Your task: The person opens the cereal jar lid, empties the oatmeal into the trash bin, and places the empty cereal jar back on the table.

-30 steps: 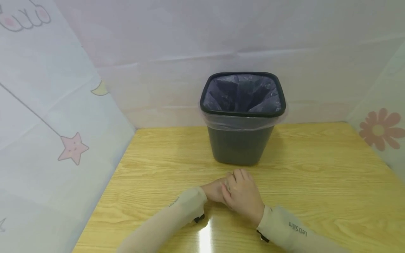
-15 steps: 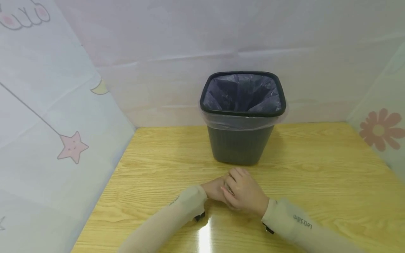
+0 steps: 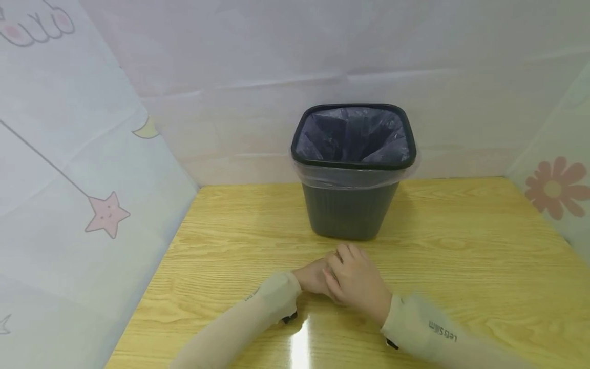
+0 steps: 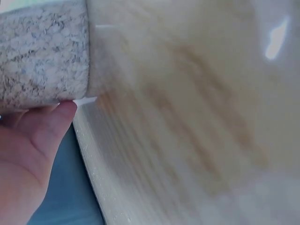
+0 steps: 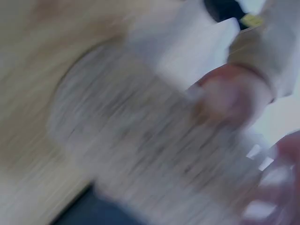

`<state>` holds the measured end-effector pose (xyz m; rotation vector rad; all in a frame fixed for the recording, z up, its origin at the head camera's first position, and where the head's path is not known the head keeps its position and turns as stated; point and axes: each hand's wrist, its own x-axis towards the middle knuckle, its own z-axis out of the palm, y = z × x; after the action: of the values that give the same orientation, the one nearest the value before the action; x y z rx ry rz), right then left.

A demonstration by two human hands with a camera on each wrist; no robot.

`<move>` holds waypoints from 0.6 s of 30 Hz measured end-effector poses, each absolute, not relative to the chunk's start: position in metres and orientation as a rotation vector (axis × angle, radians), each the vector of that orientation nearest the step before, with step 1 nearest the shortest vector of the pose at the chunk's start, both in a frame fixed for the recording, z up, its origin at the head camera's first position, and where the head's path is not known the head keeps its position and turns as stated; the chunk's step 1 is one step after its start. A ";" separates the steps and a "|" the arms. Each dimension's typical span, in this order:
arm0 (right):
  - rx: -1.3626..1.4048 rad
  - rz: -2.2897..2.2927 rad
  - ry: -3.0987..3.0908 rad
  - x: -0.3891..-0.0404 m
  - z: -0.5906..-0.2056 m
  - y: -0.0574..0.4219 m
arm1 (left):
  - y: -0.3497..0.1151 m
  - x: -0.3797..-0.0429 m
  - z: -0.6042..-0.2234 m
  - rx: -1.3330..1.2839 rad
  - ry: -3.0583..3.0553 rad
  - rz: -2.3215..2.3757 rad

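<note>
My left hand (image 3: 313, 277) and right hand (image 3: 360, 284) meet low over the wooden table, in front of the bin, the right one curled over the left. In the head view they hide what they hold. The left wrist view shows a cylinder with a grey-white speckled surface (image 4: 42, 56), gripped from below by the fingers of my left hand (image 4: 28, 159). Blurred in the right wrist view, the same cylinder (image 5: 140, 136) lies between the hands. Glossy clear plastic (image 5: 262, 206) catches the light at its lower right end, where the fingers of my right hand curl.
A dark bin (image 3: 350, 210) lined with a translucent bag stands upright just beyond my hands. The wood-grain table (image 3: 239, 220) runs back to a pale wall (image 3: 230, 123). Printed side panels border it, with a pink star (image 3: 107, 215) left and a flower (image 3: 553, 188) right.
My right hand and forearm have shifted slightly to the right, and its fingers have moved a little over the left hand. The left arm and the bin stay in place.
</note>
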<state>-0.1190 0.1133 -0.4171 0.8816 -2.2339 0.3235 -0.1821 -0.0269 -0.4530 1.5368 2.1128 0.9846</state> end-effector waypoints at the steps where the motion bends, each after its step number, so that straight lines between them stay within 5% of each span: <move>1: 0.828 0.310 -2.251 -0.117 -0.417 0.111 | -0.027 -0.181 -0.454 1.521 2.153 0.977; 7: 0.642 0.240 -2.291 -0.112 -0.419 0.104 | -0.026 -0.175 -0.456 1.422 2.306 0.915; 18: 0.789 0.371 -2.195 -0.123 -0.422 0.113 | -0.024 -0.179 -0.451 1.489 2.121 1.038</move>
<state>-0.1232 0.1132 -0.4222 0.7891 -2.1946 0.3714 -0.1788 -0.0236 -0.4509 1.4895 2.1214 1.0379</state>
